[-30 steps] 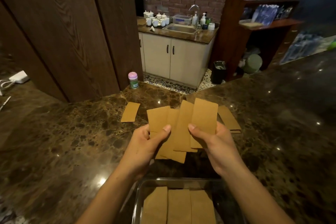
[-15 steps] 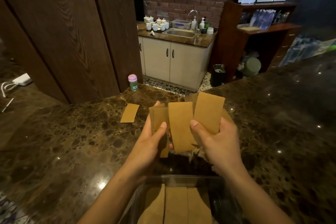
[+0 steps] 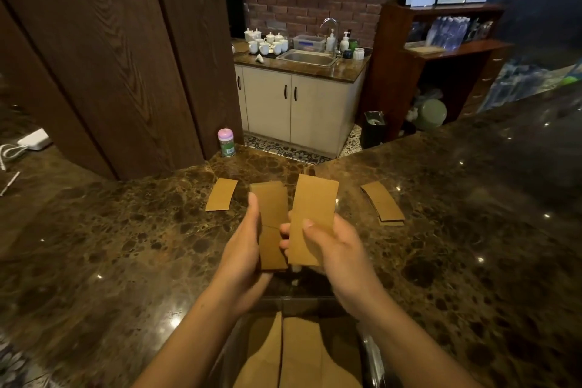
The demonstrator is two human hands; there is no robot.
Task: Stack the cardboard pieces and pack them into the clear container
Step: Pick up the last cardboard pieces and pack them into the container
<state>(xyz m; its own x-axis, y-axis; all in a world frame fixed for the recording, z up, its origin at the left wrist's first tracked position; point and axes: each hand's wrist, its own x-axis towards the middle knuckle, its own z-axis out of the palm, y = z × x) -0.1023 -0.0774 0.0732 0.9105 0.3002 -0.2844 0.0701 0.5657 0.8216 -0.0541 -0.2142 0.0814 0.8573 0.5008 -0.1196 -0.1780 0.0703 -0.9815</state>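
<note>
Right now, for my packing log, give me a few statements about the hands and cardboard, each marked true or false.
1. The left hand and the right hand both hold cardboard. True.
2. The container is empty. False: packed pieces lie in it.
3. One loose piece lies on the counter, left of the hands. True.
4. The pink-lidded jar lies on its side. False: it stands upright.
5. Nothing lies right of the hands. False: a small pile lies there.

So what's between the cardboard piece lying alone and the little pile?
In the head view, the left bunch of cardboard, in the left hand, and the right bunch, in the right hand, show between the lone piece and the pile.
</note>
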